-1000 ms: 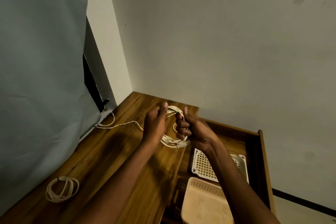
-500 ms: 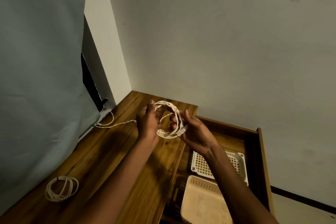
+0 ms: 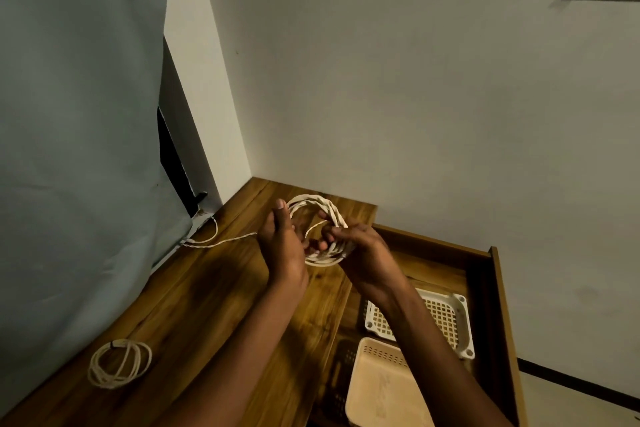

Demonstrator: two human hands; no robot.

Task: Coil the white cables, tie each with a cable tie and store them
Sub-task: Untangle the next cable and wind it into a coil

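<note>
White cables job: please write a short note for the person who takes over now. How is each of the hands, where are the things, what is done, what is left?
Left hand: grips the left side of the coil in progress.
Right hand: holds the coil's right side.
A loose tail of this cable lies on the wooden table, running toward the curtain.
Done: one tied coil lies on the table, near left.
Left: wind in the tail, tie this coil, store both. The white basket and the beige basket sit in the open drawer.
</note>
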